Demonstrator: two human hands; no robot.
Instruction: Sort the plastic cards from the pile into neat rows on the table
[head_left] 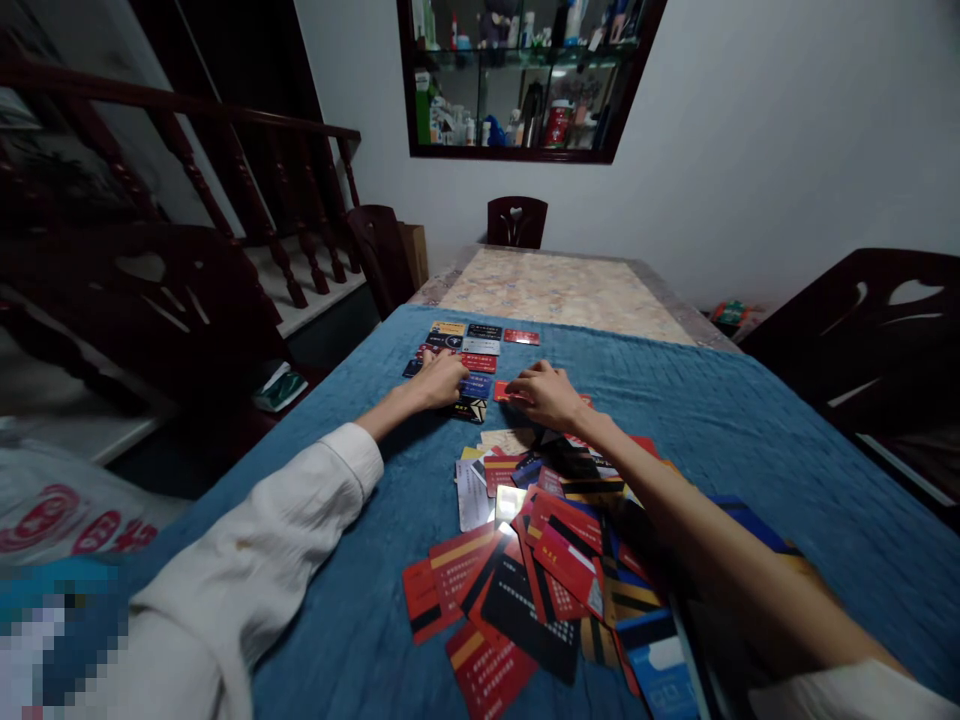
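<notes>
My left hand rests over the left column of laid-out cards, fingers apart and touching them. Beneath it, several cards are partly hidden. A black card with gold markings lies just below this hand, with a blue card above it. My right hand is closed at the fingertips on a red card, to the right of the columns. A heap of loose cards, with a black card near the front, spreads below and under my right forearm.
A blue cloth covers the near part of the table; the patterned tabletop shows beyond it. Dark wooden chairs stand around, one at the far end. A white plastic bag is at the left, near a wooden railing.
</notes>
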